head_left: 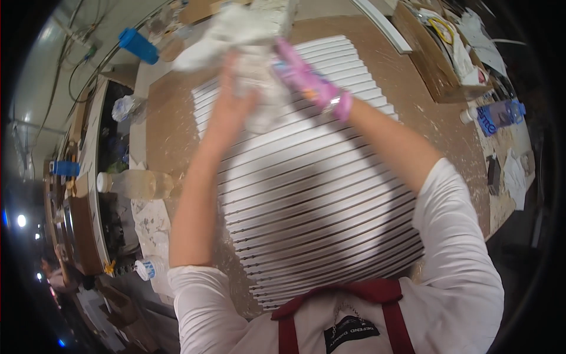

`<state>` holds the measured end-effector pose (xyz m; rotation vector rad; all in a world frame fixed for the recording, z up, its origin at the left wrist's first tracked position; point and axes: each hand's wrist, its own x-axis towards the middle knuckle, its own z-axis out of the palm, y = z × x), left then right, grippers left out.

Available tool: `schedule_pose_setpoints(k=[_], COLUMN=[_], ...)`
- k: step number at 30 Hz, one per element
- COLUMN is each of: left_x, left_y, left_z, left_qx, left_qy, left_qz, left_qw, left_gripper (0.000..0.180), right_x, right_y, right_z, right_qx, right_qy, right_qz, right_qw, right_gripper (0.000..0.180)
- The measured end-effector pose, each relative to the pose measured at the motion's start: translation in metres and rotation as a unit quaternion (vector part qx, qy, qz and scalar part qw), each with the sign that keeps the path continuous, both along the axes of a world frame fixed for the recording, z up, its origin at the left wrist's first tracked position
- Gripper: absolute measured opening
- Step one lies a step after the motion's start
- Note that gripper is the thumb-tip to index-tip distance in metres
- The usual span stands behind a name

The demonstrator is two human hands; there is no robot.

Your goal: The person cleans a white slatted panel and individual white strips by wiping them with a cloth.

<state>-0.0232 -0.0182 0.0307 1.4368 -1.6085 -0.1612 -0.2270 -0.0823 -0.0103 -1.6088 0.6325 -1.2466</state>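
Close in, a row of white slats [312, 194] lies side by side across the brown tabletop [430, 118]. Beyond, above their far end, the bare left hand [231, 109] is closed on a crumpled white cloth [247, 41]; the pink-gloved right hand [303, 79] grips the same cloth. A plastic bottle [492, 115] lies far right

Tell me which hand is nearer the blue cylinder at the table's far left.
Left. The left hand, gripping the white cloth, is closer to the blue cylinder; the pink-gloved right hand is farther right.
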Motion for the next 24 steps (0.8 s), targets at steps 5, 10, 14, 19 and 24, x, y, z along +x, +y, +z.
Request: schedule_pose_setpoints(k=[5, 10, 14, 19, 24], left_x=[0.008, 0.019, 0.014, 0.025, 0.028], left_y=[0.012, 0.022, 0.015, 0.002, 0.003], left_z=[0.000, -0.081, -0.077, -0.091, -0.086], left_qx=[0.095, 0.214, 0.223, 0.209, 0.216], left_qy=[0.130, -0.362, -0.297, -0.319, -0.323], left_qz=[-0.034, 0.111, 0.099, 0.094, 0.084], left_qw=[0.986, 0.900, 0.923, 0.920, 0.918], left_gripper=[0.060, 0.060, 0.064, 0.066, 0.065], right_x=[0.020, 0.031, -0.084, -0.266, -0.403], right_y=[-0.008, -0.009, -0.035, -0.025, 0.196], right_z=[0.028, -0.022, -0.012, 0.031, 0.102], right_qx=[-0.148, -0.382, -0.286, -0.276, -0.084], right_qy=[0.208, 0.530, 0.606, 0.669, 0.567], right_qz=[0.014, -0.092, -0.151, -0.251, -0.256], right_qw=[0.967, 0.752, 0.727, 0.642, 0.778], right_gripper=[0.038, 0.038, 0.038, 0.023, 0.039])
